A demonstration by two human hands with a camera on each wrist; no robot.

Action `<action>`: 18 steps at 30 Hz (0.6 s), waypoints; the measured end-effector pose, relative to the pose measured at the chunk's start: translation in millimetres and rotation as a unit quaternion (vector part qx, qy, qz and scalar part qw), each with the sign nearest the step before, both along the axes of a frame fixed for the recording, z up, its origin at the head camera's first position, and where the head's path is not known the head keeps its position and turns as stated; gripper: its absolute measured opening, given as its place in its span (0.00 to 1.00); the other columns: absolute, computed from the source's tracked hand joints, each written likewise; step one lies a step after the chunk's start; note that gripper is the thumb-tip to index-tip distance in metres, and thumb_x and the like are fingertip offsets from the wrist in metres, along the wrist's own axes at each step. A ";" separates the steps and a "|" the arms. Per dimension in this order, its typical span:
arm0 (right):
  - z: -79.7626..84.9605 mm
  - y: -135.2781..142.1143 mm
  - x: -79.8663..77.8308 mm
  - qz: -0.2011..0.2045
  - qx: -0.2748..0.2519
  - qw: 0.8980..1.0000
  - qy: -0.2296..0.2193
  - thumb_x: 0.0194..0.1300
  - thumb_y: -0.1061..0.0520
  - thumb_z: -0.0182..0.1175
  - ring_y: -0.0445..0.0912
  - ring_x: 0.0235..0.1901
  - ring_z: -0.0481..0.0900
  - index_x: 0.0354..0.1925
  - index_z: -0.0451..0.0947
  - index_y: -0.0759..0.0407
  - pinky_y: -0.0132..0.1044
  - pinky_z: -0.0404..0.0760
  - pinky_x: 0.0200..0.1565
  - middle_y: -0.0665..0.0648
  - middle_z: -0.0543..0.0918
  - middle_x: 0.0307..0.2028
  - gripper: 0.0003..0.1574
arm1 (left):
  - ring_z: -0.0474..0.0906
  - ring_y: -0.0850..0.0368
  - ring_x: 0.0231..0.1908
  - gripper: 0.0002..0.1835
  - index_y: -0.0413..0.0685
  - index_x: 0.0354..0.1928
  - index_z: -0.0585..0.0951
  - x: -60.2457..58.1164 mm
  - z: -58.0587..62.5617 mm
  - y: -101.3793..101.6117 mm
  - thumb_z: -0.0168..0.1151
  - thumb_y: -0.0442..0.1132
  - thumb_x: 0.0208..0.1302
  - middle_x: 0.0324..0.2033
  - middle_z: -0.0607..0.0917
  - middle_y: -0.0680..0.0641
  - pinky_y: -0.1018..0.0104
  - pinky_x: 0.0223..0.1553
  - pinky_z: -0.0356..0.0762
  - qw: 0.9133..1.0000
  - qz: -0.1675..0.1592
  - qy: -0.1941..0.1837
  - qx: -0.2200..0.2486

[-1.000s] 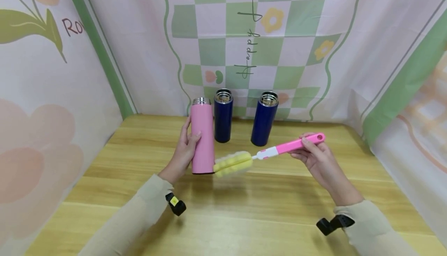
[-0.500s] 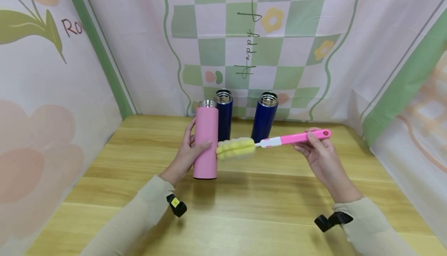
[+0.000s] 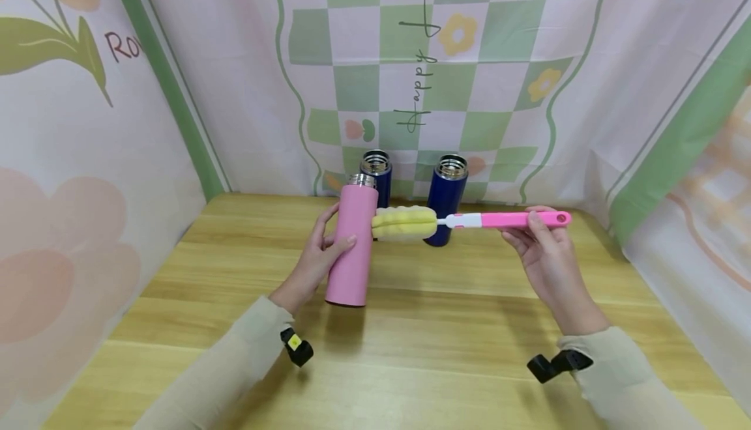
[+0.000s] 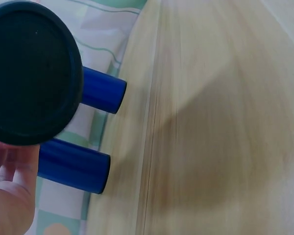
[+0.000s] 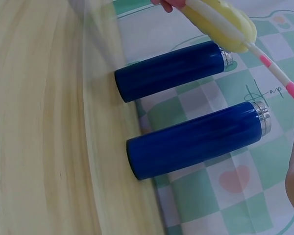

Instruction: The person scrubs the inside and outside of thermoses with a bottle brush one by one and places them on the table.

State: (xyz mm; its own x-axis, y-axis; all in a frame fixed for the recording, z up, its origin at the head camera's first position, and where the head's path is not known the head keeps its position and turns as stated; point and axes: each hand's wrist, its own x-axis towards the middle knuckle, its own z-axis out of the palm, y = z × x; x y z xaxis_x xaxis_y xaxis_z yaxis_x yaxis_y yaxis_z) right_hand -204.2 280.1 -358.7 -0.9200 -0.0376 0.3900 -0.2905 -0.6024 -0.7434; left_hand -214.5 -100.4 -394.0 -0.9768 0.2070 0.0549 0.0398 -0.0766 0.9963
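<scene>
My left hand (image 3: 311, 260) grips a pink vacuum flask (image 3: 352, 247) above the table, thumb across its front. The flask has no lid, and its steel neck leans slightly right; its dark base (image 4: 34, 73) faces the left wrist camera. My right hand (image 3: 551, 267) holds a bottle brush (image 3: 405, 223) by its pink handle, nearly level. The tip of the brush's yellow sponge head is right at the flask's right side. Behind stand two lidless dark blue flasks, the left one (image 3: 384, 187) partly hidden by the pink flask and brush, the right one (image 3: 447, 199) crossed by the brush.
A wooden table (image 3: 446, 365) lies under both hands. Close behind the blue flasks hangs a green and white checked curtain (image 3: 399, 32). Another printed cloth (image 3: 88, 156) closes off the left side, and more cloth hangs at the right.
The pink flask has shifted right and now leans a little to the right. The brush has risen and swung level, its sponge tip moving up along the flask's side.
</scene>
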 end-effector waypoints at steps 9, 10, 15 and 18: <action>3.3 -1.7 -0.1 -0.017 -0.010 1.000 0.011 0.79 0.61 0.47 0.51 0.44 0.85 0.50 0.66 0.65 0.37 0.82 0.49 0.63 0.82 0.44 0.08 | 0.80 0.43 0.51 0.40 0.79 0.76 0.53 -0.2 2.2 2.4 0.61 0.47 0.69 0.57 0.78 0.36 0.48 0.48 0.79 1.000 -0.007 -0.017 -0.022; 3.5 -2.0 0.2 -0.017 -0.011 1.000 0.012 0.78 0.61 0.47 0.51 0.44 0.85 0.50 0.66 0.65 0.37 0.82 0.49 0.63 0.82 0.44 0.08 | 0.81 0.43 0.50 0.41 0.79 0.76 0.53 -0.3 2.5 2.9 0.63 0.47 0.68 0.56 0.78 0.36 0.48 0.48 0.80 1.000 -0.006 -0.020 -0.023; 4.1 -3.2 1.0 -0.018 -0.017 1.000 0.012 0.78 0.61 0.48 0.52 0.45 0.84 0.51 0.65 0.65 0.37 0.82 0.50 0.64 0.81 0.46 0.08 | 0.83 0.42 0.46 0.46 0.80 0.75 0.52 0.5 4.1 5.7 0.70 0.47 0.63 0.53 0.80 0.36 0.47 0.44 0.82 0.999 0.004 -0.029 -0.024; 4.6 -3.7 0.6 -0.023 -0.026 0.999 0.007 0.78 0.61 0.48 0.52 0.46 0.84 0.51 0.64 0.65 0.37 0.81 0.51 0.64 0.80 0.47 0.09 | 0.82 0.42 0.46 0.45 0.79 0.75 0.53 1.0 3.2 6.3 0.69 0.46 0.63 0.54 0.79 0.35 0.46 0.44 0.82 1.000 0.005 -0.022 -0.019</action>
State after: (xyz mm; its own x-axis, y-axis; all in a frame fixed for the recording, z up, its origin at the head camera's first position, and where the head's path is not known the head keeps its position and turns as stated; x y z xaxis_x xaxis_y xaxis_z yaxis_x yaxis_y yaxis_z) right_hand -203.6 276.4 -354.1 -0.9145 0.0244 0.4037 -0.3290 -0.6256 -0.7074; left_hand -213.5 -94.0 -390.7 -0.9801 0.1987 0.0045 -0.0031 -0.0376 0.9993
